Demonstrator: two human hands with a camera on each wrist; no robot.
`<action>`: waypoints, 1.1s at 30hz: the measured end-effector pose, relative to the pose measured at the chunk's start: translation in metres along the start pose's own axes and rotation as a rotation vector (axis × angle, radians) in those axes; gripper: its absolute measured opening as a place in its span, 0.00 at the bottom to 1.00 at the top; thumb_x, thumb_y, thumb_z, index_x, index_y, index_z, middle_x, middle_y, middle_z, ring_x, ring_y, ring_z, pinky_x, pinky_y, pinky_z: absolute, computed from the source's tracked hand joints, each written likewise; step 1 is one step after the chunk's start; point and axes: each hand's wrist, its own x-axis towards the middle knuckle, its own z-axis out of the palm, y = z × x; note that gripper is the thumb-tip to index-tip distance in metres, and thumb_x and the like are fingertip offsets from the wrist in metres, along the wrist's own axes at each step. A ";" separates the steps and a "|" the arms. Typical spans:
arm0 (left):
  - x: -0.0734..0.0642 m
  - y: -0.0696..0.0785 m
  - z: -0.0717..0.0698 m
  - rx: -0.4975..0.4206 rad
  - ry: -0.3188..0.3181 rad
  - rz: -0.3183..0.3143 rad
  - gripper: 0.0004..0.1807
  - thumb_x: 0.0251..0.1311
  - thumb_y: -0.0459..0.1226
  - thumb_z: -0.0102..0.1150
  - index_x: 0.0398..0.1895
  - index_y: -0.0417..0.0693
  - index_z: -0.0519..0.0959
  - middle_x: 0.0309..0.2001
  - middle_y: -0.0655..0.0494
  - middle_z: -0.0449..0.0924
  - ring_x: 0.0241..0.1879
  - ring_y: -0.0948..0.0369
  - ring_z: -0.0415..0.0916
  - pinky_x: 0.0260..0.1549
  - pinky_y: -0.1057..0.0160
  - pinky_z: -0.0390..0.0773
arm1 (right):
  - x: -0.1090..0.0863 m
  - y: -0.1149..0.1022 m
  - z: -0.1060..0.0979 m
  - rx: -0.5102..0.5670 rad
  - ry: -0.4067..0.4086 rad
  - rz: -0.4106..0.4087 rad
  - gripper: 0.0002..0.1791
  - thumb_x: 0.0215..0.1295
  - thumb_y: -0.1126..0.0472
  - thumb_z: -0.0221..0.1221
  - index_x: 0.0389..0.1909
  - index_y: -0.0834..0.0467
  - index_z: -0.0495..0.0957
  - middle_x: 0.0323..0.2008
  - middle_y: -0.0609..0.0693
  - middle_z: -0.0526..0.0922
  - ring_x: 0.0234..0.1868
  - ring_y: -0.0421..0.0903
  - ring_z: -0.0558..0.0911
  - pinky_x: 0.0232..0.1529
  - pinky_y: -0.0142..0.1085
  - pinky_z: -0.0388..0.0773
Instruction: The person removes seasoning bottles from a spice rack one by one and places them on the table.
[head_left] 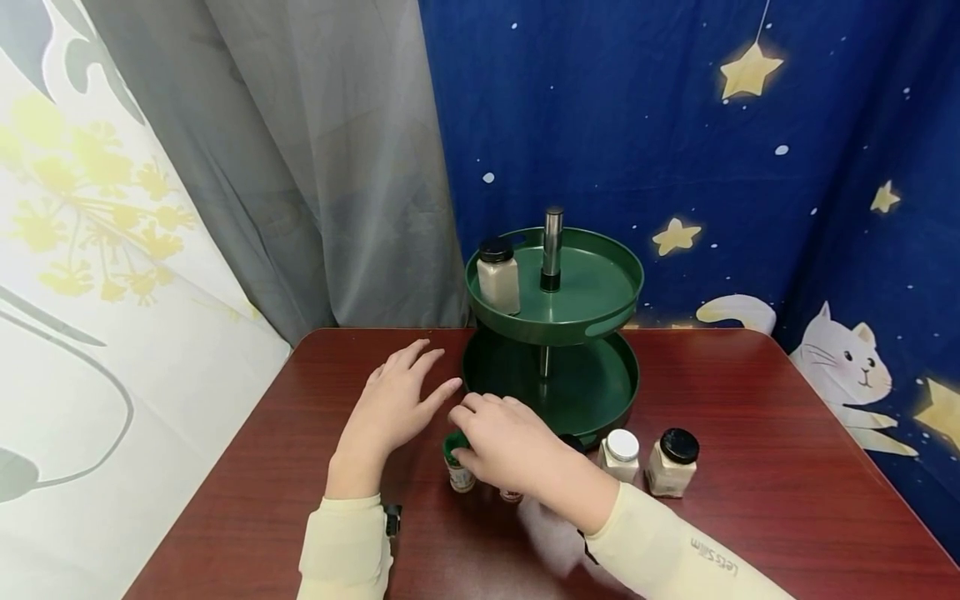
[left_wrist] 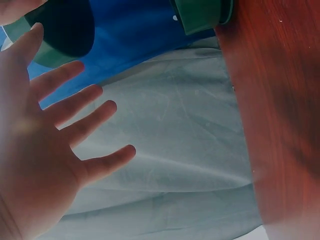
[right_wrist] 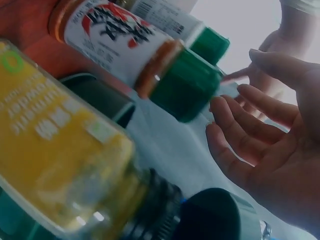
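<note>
My left hand [head_left: 392,400] hovers over the table left of the tiered stand, fingers spread, with nothing in it. In the left wrist view its palm and splayed fingers show plainly. My right hand [head_left: 510,437] is above the small jars before the stand, its fingers loosely bent. Beside its thumb stands a green-capped spice bottle [head_left: 460,477]. The right wrist view shows the fingers near the green cap of a bottle with red and black print [right_wrist: 112,37], apparently apart from it. Another green-capped bottle [right_wrist: 167,22] lies behind that one. A yellow turmeric powder jar [right_wrist: 55,135] is closest to the camera.
A green two-tier round stand [head_left: 555,332] with a metal post stands at the table's back. Its upper tray holds a black-lidded jar [head_left: 498,282]. To the right of my right hand are a white-lidded jar [head_left: 621,454] and a black-lidded jar [head_left: 672,464]. Curtains hang behind.
</note>
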 end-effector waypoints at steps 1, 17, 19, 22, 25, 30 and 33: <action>0.000 0.000 0.000 0.006 0.004 0.003 0.36 0.75 0.60 0.57 0.77 0.49 0.73 0.81 0.45 0.64 0.80 0.43 0.63 0.75 0.30 0.64 | 0.001 0.001 -0.003 0.003 0.016 -0.005 0.17 0.71 0.45 0.69 0.53 0.51 0.85 0.47 0.46 0.85 0.44 0.43 0.84 0.44 0.37 0.84; 0.004 0.000 0.000 0.018 0.013 0.024 0.35 0.75 0.60 0.57 0.76 0.50 0.74 0.80 0.44 0.66 0.79 0.43 0.64 0.74 0.30 0.66 | 0.025 0.038 -0.093 0.148 0.352 -0.011 0.13 0.74 0.57 0.66 0.53 0.60 0.85 0.53 0.53 0.85 0.49 0.49 0.89 0.52 0.43 0.88; 0.005 0.001 0.001 0.010 0.006 0.020 0.35 0.75 0.59 0.57 0.76 0.49 0.74 0.80 0.44 0.66 0.79 0.43 0.64 0.74 0.31 0.66 | 0.032 0.046 -0.109 0.156 0.383 0.014 0.13 0.73 0.58 0.65 0.53 0.60 0.85 0.53 0.55 0.85 0.48 0.51 0.88 0.52 0.45 0.88; 0.005 0.001 0.002 0.004 -0.004 0.016 0.35 0.76 0.59 0.56 0.76 0.49 0.73 0.80 0.44 0.65 0.79 0.43 0.64 0.75 0.31 0.66 | 0.042 0.059 -0.132 0.167 0.370 0.096 0.15 0.74 0.57 0.64 0.56 0.61 0.84 0.56 0.56 0.83 0.46 0.51 0.86 0.53 0.45 0.87; 0.005 0.002 0.003 0.002 -0.007 0.016 0.35 0.76 0.60 0.56 0.76 0.50 0.73 0.80 0.45 0.65 0.79 0.43 0.64 0.75 0.32 0.66 | 0.053 0.069 -0.150 0.174 0.294 0.213 0.19 0.76 0.55 0.63 0.62 0.59 0.81 0.61 0.56 0.80 0.51 0.51 0.84 0.58 0.46 0.85; 0.005 0.003 0.003 -0.009 -0.006 0.017 0.35 0.76 0.60 0.56 0.76 0.50 0.74 0.80 0.45 0.66 0.79 0.43 0.64 0.75 0.32 0.66 | 0.068 0.082 -0.164 0.177 0.161 0.342 0.24 0.78 0.51 0.62 0.68 0.57 0.77 0.66 0.57 0.77 0.57 0.53 0.81 0.64 0.48 0.83; 0.004 0.004 0.003 -0.014 -0.014 0.014 0.35 0.75 0.60 0.56 0.76 0.50 0.73 0.81 0.45 0.65 0.79 0.43 0.63 0.75 0.31 0.65 | 0.075 0.087 -0.164 0.166 0.115 0.361 0.26 0.78 0.50 0.61 0.70 0.58 0.76 0.67 0.58 0.78 0.63 0.54 0.80 0.68 0.49 0.81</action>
